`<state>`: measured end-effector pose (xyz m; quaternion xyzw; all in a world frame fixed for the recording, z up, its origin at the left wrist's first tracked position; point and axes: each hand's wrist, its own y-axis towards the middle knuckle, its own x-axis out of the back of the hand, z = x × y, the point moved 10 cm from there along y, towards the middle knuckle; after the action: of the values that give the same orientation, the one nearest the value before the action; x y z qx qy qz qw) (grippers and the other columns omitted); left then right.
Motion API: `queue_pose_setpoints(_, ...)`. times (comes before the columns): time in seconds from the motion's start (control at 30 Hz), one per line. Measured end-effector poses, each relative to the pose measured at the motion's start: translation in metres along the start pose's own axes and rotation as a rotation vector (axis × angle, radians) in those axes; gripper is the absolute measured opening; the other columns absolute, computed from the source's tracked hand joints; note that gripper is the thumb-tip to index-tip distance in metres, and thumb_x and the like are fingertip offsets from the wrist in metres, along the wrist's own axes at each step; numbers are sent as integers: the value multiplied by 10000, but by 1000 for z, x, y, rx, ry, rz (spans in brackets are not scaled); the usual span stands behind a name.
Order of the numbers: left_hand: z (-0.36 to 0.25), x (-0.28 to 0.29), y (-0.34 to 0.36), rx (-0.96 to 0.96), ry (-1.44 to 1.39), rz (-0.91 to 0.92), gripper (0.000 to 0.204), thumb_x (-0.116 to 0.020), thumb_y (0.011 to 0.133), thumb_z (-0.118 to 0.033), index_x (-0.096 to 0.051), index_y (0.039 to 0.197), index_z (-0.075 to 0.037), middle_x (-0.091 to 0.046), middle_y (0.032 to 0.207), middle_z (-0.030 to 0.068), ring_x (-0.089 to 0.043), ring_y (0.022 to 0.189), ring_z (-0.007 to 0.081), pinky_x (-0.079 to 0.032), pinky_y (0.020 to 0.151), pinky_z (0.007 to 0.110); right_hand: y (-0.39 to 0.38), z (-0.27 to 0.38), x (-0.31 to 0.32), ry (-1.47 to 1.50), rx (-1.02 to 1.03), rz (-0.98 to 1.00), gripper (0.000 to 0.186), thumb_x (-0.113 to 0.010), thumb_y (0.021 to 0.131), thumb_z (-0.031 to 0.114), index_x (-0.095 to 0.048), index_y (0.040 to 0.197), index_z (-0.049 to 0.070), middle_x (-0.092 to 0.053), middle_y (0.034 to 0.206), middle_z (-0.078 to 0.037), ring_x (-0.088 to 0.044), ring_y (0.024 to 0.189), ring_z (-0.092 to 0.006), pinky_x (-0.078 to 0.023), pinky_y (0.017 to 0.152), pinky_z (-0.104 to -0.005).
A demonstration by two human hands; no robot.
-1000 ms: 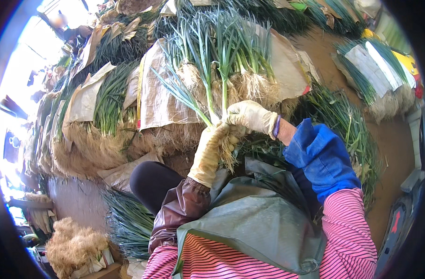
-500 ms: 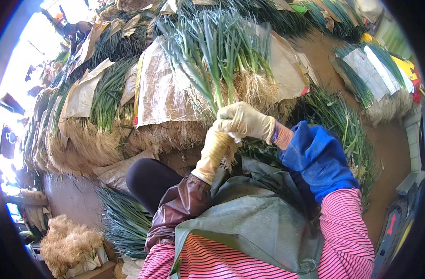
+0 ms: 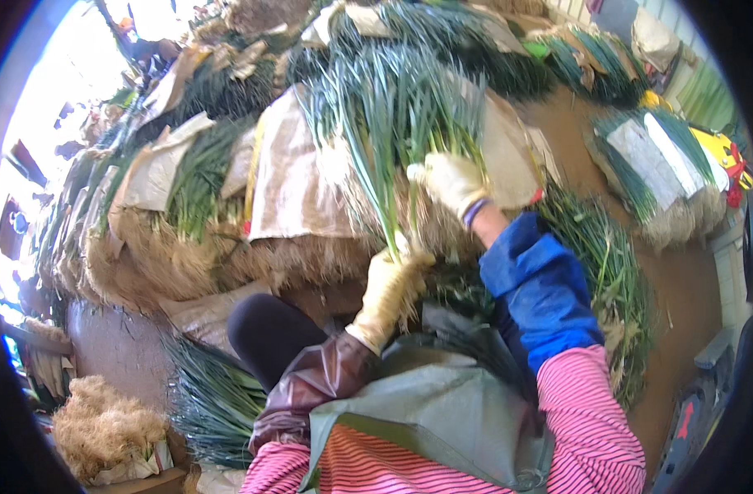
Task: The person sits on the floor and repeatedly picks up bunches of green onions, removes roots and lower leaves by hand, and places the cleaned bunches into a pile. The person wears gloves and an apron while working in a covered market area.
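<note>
Long green onions stand up from my gloved left hand, which is closed round their lower ends above my lap. Pale roots hang beside that glove. Farther off and to the right, my gloved right hand rests at the pale stalks of a loose bundle of green onions. Its fingers curl down and are partly hidden, so what they hold does not show. The bundle lies on a tan woven sack, roots toward me.
Rooted onion bundles fill the left and back. Loose green onions lie right of my knees, and more greens lie at lower left. A fibrous root heap sits near the left rim. Covered onions stand at far right.
My right hand has left my left hand and moved forward and right to the bundle. My left hand has dropped slightly, still holding the green onions. The view has shifted a little.
</note>
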<state>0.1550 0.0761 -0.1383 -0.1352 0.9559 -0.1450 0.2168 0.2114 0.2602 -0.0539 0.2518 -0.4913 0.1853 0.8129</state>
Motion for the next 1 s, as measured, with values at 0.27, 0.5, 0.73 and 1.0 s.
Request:
queue_pose_setpoints(0.27, 23, 9, -6, 51, 171, -75, 186, -721, 803, -226, -646, 890, -79, -583, 668, -26, -478, 482, 80, -400, 457, 242, 12, -18, -36, -71, -208, 171, 488, -534, 832, 550, -678, 847, 84, -664, 848, -185, -639, 808, -371, -491, 708, -467)
queue_pose_setpoints(0.5, 12, -2, -18, 51, 23, 53, 229, -684, 847, -256, -702, 918, -39, -498, 603, -42, -454, 463, 71, -367, 436, 222, 4, -2, -19, 99, -60, -63, 490, -588, 831, 533, -625, 757, 50, -627, 733, -200, -621, 710, -365, -456, 642, -452)
queue_pose_setpoints(0.73, -13, -20, -40, 55, -120, 210, 326, -629, 877, -328, -660, 983, -21, -481, 600, -48, -437, 501, 44, -394, 509, 189, -1, 0, -11, 531, -58, -62, 414, -598, 878, 424, -626, 788, 20, -599, 671, -187, -566, 580, -328, -454, 580, -391)
queue_pose_setpoints(1.0, -14, -21, -50, 103, -446, 347, 336, -612, 887, -344, -605, 1029, -39, -517, 601, -29, -484, 531, 72, -436, 567, 223, -10, 26, 29, 142, 160, -413, 368, -581, 896, 387, -589, 734, 57, -594, 632, -146, -580, 531, -310, -452, 518, -415)
